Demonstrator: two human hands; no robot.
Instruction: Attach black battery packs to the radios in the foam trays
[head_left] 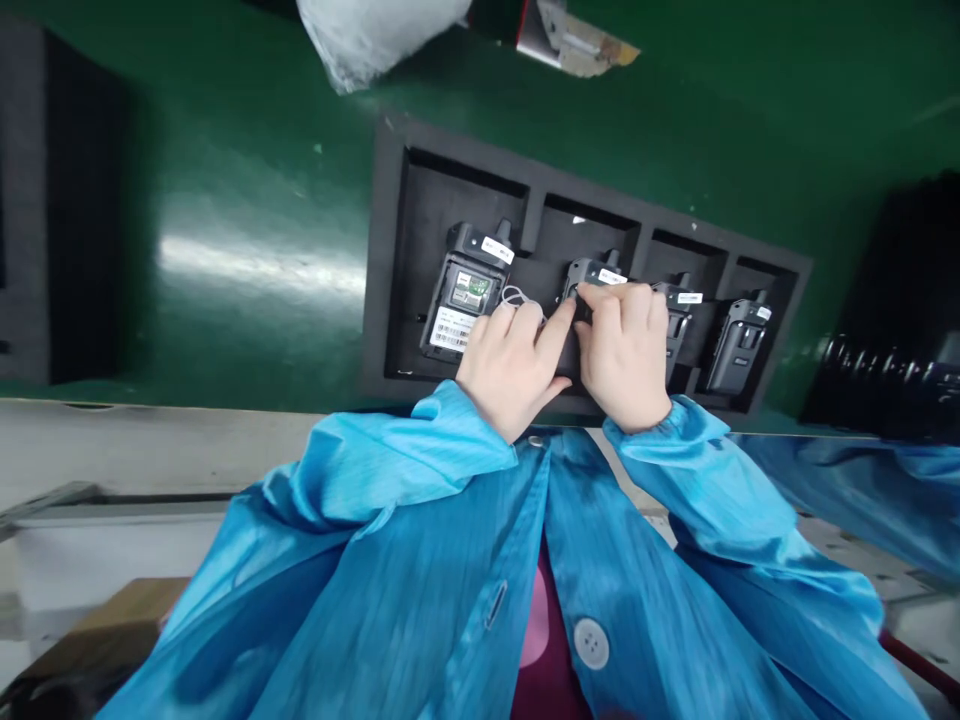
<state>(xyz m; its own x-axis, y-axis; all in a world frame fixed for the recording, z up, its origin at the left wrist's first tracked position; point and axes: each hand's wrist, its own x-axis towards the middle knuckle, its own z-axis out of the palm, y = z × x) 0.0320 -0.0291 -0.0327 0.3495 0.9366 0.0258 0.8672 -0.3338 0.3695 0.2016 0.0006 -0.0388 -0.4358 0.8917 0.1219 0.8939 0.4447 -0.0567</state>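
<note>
A black foam tray point(379, 250) with several compartments holds black handheld radios, each with a stubby antenna and a white label. Both my hands are at the second radio point(592, 270) from the left and cover most of it. My left hand point(514, 365) grips its left side, index finger reaching along the upper edge. From the right, my right hand point(626, 350) has its fingers curled on the same radio, index fingertip near its top. A thin pale cord loop point(516, 294) shows above my left knuckles. The leftmost radio point(469, 290) lies with its back compartment uncovered, showing a green board and barcode label.
Two further radios, one partly behind my right hand and one at the far right point(739, 345), lie in the tray. A clear plastic bag point(375, 35) and a metal-ended tool point(574, 45) are at the back. Dark foam point(49, 200) stands left on the green table point(247, 200).
</note>
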